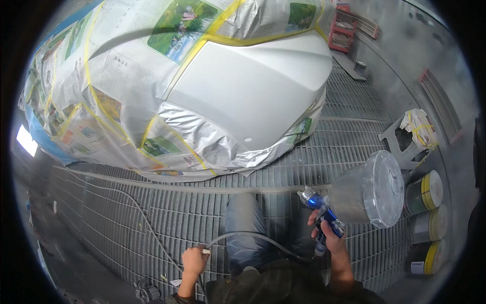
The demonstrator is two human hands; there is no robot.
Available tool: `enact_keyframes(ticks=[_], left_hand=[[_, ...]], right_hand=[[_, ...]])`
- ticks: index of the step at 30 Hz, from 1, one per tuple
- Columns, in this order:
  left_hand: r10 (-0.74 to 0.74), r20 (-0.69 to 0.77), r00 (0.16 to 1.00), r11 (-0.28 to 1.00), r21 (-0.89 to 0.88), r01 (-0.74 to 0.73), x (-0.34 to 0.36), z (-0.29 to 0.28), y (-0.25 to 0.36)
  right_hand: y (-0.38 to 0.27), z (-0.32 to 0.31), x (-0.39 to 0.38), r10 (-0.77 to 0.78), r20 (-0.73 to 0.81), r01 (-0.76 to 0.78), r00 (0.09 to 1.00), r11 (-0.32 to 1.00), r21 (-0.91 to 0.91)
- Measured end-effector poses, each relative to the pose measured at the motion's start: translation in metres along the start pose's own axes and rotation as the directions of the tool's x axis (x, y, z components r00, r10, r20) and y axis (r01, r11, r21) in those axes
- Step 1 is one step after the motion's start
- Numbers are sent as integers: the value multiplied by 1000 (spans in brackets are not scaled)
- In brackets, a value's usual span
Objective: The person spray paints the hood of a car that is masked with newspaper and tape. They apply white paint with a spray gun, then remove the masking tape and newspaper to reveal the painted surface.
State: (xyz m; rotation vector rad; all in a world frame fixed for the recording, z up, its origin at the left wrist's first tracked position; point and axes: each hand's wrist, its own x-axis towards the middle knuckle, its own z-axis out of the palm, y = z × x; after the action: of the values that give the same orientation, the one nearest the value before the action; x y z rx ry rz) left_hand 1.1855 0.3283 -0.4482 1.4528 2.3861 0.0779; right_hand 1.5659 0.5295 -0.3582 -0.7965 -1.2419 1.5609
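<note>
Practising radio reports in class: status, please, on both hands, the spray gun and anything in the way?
Left hand gripping grey hose. Right hand holding blue spray gun, apart from white panel. Hose arcs across the jeans; possible snag.

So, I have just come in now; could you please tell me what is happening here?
A person holds a blue spray gun in the right hand and grips a grey hose in the left hand; the hose arcs across toward the gun. Ahead, a smooth white panel is exposed amid newspaper and yellow tape. The gun is apart from the panel, and I see no clear spray leaving it.
</note>
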Motion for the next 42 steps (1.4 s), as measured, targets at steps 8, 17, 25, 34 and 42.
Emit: enact_keyframes(ticks=[8,17,25,34,42], left_hand=[[-38,-101,994,999,-24,36,2,-14,5],[-29,-96,995,1000,6,30,-6,-11,-9],[58,-112,992,997,64,-51,4,-25,5],[216,-251,944,971,153,-181,36,-50,1],[78,-252,965,979,202,-26,51,-71,-3]], right_hand=[[3,3,-4,5,-56,-8,998,998,-63],[19,-6,4,31,-41,-34,999,997,-64],[19,-4,8,26,-30,-30,999,986,-162],[0,-20,21,-104,-97,101,990,994,-39],[29,-15,55,-188,-317,216,930,975,55]])
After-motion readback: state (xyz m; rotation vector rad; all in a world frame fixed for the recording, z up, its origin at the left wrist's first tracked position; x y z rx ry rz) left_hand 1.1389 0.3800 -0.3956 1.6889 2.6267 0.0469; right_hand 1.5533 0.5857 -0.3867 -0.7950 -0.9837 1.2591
